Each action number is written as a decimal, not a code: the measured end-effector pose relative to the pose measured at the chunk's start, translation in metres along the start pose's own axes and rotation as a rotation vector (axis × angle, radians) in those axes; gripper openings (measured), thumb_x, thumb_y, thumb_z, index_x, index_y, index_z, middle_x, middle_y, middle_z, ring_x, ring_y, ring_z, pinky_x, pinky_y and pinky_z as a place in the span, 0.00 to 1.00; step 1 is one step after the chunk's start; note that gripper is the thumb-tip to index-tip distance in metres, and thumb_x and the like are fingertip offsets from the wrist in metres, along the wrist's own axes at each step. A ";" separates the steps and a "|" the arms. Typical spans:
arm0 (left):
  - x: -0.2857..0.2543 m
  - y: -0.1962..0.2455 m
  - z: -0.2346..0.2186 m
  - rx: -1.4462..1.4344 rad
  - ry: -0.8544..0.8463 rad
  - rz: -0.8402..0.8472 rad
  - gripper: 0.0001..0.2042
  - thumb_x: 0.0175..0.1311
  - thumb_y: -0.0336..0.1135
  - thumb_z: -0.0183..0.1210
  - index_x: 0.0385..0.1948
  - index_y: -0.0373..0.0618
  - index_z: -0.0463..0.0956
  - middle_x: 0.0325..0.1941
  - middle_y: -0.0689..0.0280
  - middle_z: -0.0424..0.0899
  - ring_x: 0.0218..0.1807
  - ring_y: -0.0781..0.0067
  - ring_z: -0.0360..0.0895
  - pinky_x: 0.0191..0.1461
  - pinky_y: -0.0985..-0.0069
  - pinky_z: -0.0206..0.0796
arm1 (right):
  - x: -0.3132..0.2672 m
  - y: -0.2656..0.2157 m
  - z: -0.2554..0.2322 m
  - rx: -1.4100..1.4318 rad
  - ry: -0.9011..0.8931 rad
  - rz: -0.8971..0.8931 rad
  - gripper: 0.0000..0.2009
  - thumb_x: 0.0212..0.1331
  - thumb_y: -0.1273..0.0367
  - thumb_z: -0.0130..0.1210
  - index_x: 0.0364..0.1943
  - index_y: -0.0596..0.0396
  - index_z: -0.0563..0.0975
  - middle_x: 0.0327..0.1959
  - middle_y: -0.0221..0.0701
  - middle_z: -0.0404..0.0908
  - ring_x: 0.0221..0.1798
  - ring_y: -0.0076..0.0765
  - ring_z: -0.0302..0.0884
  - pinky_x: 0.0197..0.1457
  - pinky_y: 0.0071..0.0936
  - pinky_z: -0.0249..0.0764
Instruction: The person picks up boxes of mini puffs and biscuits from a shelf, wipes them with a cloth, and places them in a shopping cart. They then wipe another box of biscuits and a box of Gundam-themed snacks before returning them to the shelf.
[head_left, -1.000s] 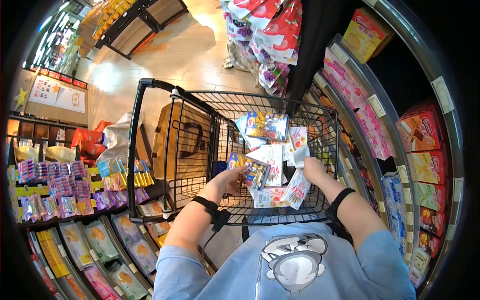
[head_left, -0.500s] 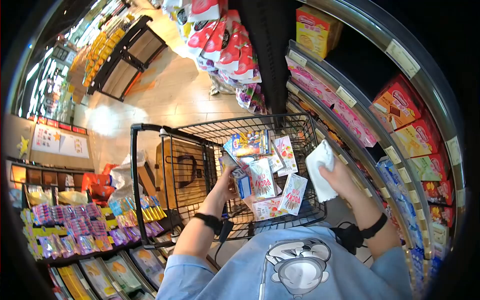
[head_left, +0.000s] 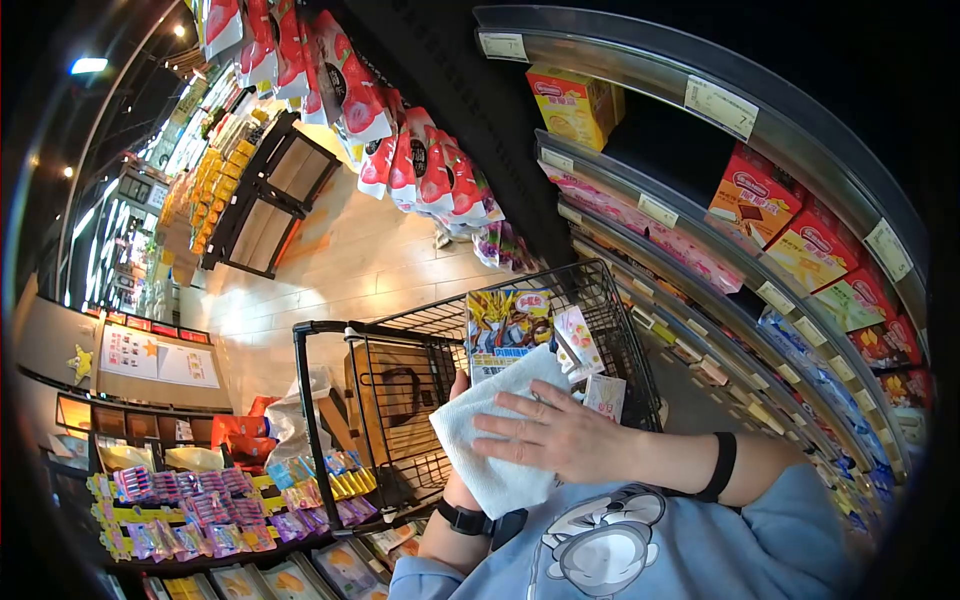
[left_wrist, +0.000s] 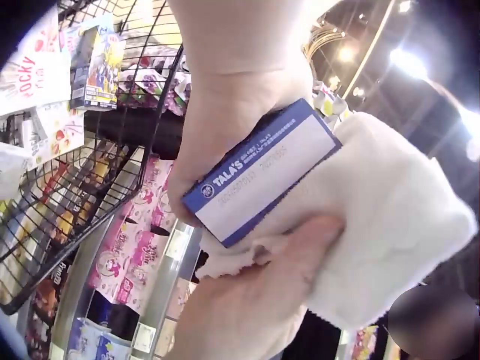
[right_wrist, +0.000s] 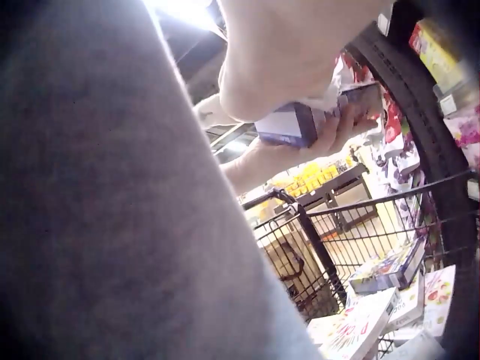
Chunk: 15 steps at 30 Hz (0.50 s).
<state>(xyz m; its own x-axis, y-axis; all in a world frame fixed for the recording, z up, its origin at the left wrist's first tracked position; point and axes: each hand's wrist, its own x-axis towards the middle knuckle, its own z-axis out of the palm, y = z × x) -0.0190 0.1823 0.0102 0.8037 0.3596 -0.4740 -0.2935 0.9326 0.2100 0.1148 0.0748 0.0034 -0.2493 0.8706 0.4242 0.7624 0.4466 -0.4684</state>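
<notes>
A white cloth [head_left: 500, 430] lies spread under my right hand [head_left: 560, 435], whose straight fingers press on it. Mostly hidden behind the cloth, my left hand [head_left: 458, 385] shows a fingertip and the wrist. In the left wrist view that left hand [left_wrist: 240, 112] grips a box with a blue-edged side [left_wrist: 262, 172], and the right hand [left_wrist: 262, 292] touches the cloth [left_wrist: 397, 217] against it. The right wrist view shows the left fingers curled round the box [right_wrist: 292, 124]. Above the cloth a box with a yellow robot picture [head_left: 508, 322] shows; whether it is the held one, I cannot tell.
A black wire cart [head_left: 400, 335] holds a floral-patterned box [head_left: 577, 342] and other boxes. Shelves with price labels [head_left: 720, 105] curve along the right. Red-and-white fruit packets [head_left: 425, 165] hang ahead, and small colourful packets [head_left: 190, 500] fill a display at left.
My right hand has swung from the cart's right side to the middle, bringing the cloth over the left hand. The view has turned, so the cart shows lower and the shelves have shifted.
</notes>
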 end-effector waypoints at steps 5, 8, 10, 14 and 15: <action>0.011 -0.012 -0.044 0.314 0.059 0.216 0.38 0.57 0.61 0.50 0.67 0.48 0.55 0.68 0.55 0.62 0.67 0.52 0.62 0.68 0.51 0.56 | 0.003 0.024 -0.021 0.054 0.041 0.163 0.37 0.47 0.73 0.56 0.68 0.43 0.59 0.72 0.29 0.54 0.74 0.40 0.49 0.73 0.50 0.41; 0.006 -0.014 -0.047 0.249 0.033 0.203 0.36 0.55 0.51 0.58 0.65 0.45 0.59 0.64 0.53 0.68 0.64 0.53 0.66 0.67 0.51 0.57 | 0.004 0.036 -0.038 0.021 0.061 0.216 0.38 0.47 0.75 0.55 0.68 0.44 0.58 0.72 0.29 0.53 0.74 0.41 0.48 0.72 0.52 0.42; 0.006 -0.014 -0.054 0.163 -0.065 0.187 0.35 0.53 0.46 0.59 0.64 0.39 0.60 0.62 0.52 0.70 0.62 0.54 0.69 0.66 0.56 0.60 | 0.003 0.038 -0.040 0.041 0.084 0.224 0.39 0.46 0.76 0.56 0.68 0.44 0.59 0.73 0.29 0.53 0.74 0.42 0.48 0.72 0.50 0.42; -0.071 -0.014 -0.049 0.242 -0.092 0.165 0.36 0.53 0.45 0.59 0.64 0.39 0.60 0.62 0.52 0.70 0.62 0.54 0.69 0.66 0.57 0.60 | 0.004 0.040 -0.044 0.467 0.207 0.169 0.38 0.46 0.79 0.57 0.67 0.47 0.60 0.70 0.33 0.58 0.70 0.46 0.56 0.70 0.44 0.53; -0.019 0.008 -0.055 0.262 -0.094 0.160 0.36 0.53 0.45 0.59 0.64 0.39 0.60 0.62 0.52 0.70 0.62 0.54 0.69 0.66 0.57 0.60 | 0.004 0.040 -0.045 0.682 0.219 0.166 0.37 0.47 0.80 0.58 0.66 0.49 0.61 0.68 0.35 0.61 0.68 0.47 0.60 0.69 0.41 0.58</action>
<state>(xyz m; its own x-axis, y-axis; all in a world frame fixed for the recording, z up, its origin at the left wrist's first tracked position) -0.0650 0.1842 -0.0266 0.8059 0.4852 -0.3393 -0.2862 0.8210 0.4941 0.1714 0.0868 0.0210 0.0168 0.9085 0.4176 0.2206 0.4041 -0.8877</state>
